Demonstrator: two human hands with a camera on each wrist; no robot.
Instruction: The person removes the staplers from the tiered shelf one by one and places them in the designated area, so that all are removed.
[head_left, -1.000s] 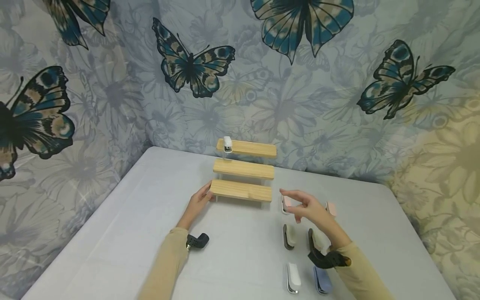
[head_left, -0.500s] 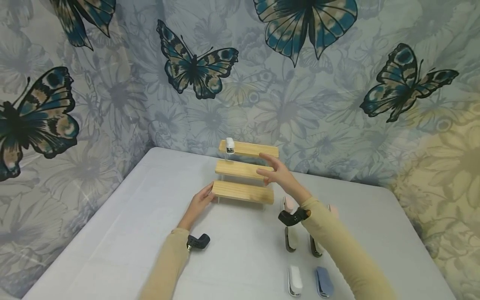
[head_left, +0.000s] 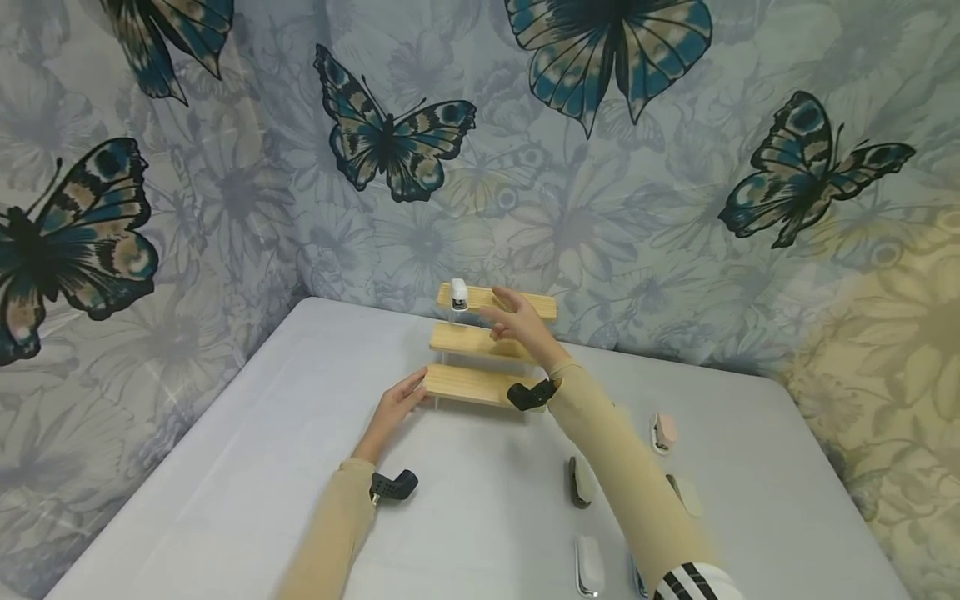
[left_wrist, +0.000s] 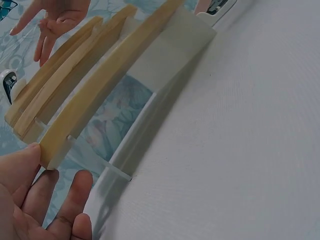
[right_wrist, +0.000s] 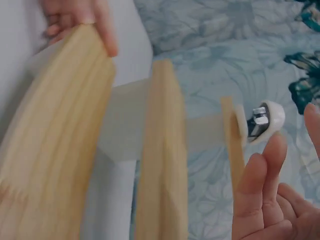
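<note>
A three-tier wooden display stand (head_left: pixel 465 383) with clear side supports stands at the back of the white table. On the left end of its top tier sits a small white stapler (head_left: pixel 459 295), its metal front showing in the right wrist view. My left hand (head_left: pixel 393 417) pinches the left end of the lowest tier, thumb above and fingers beneath. Over the upper tiers reaches my right hand (head_left: pixel 521 327), fingers spread and loosely bent, holding nothing. In the right wrist view its fingertips (right_wrist: pixel 276 145) overlap the lower edge of the stapler.
Right of the stand lie a pink stapler (head_left: pixel 663 432), grey-green staplers (head_left: pixel 582 482) and another white stapler (head_left: pixel 590 567). My right sleeve hides most of a blue stapler (head_left: pixel 637 575). A butterfly-print cloth wall (head_left: pixel 600 225) rises behind the table.
My right hand has moved left and away from me, from above the pink stapler to the stand's upper tiers near the white stapler. My left hand stays at the lowest tier.
</note>
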